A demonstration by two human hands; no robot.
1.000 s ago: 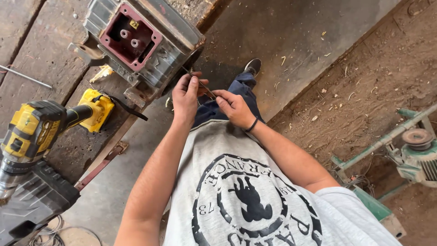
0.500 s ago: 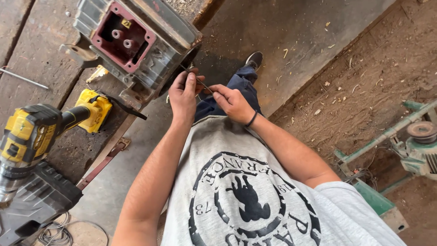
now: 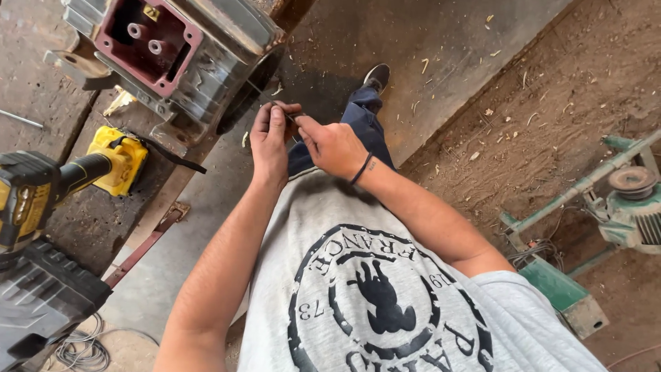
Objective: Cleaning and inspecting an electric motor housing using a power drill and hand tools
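My left hand (image 3: 270, 138) and my right hand (image 3: 332, 146) meet in front of my grey printed shirt (image 3: 385, 296). Both pinch one small thin dark part (image 3: 286, 112) between their fingertips; what kind of part it is I cannot tell. A black band circles my right wrist. Just beyond the hands, on the wooden bench (image 3: 41, 89), lies a grey electric motor (image 3: 175, 52) with its red terminal box open and two studs showing.
A yellow and black cordless drill (image 3: 69, 179) lies on the bench at left, above a black case (image 3: 41, 296) and coiled wire (image 3: 79, 344). Below are a concrete floor, my shoe (image 3: 376, 74), and dirt with wood chips. A green machine (image 3: 606, 207) stands at right.
The view has drifted slightly, so the motor and drill sit further left and up. My hands stay together on the small part, fingers shifting a little.
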